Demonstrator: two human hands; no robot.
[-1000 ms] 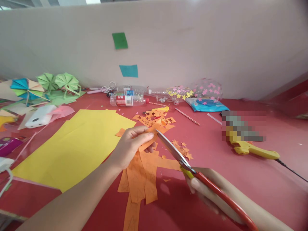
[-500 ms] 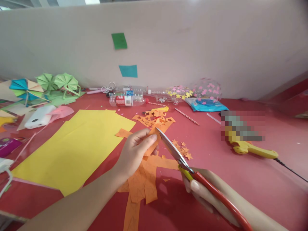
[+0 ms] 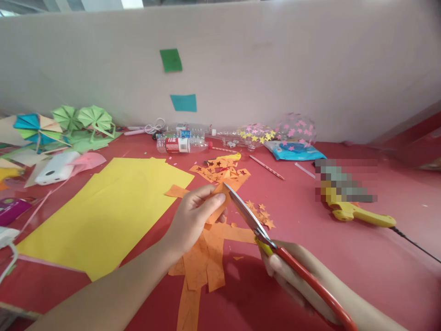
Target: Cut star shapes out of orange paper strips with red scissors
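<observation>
My left hand (image 3: 193, 218) pinches a small piece of orange paper (image 3: 216, 209) above the red table (image 3: 303, 239). My right hand (image 3: 296, 276) grips red-handled scissors (image 3: 275, 250), and the blades' tip touches the top of that held piece. Under both hands lie several orange paper strips (image 3: 203, 262). Small orange cut-out stars (image 3: 262, 215) lie just right of the blades. Orange scraps with star-shaped holes (image 3: 222, 171) sit behind the hands.
A big yellow sheet (image 3: 103, 207) covers the left of the table. Folded green and blue paper fans (image 3: 69, 122), a white device (image 3: 55, 168), plastic bottles (image 3: 182, 144), a star-dotted balloon (image 3: 296, 128), a pencil (image 3: 267, 167) and a yellow glue gun (image 3: 358, 214) lie around.
My left hand with the orange piece has shifted slightly right and down over the second. The scissors have stayed at the paper's edge, hardly moving.
</observation>
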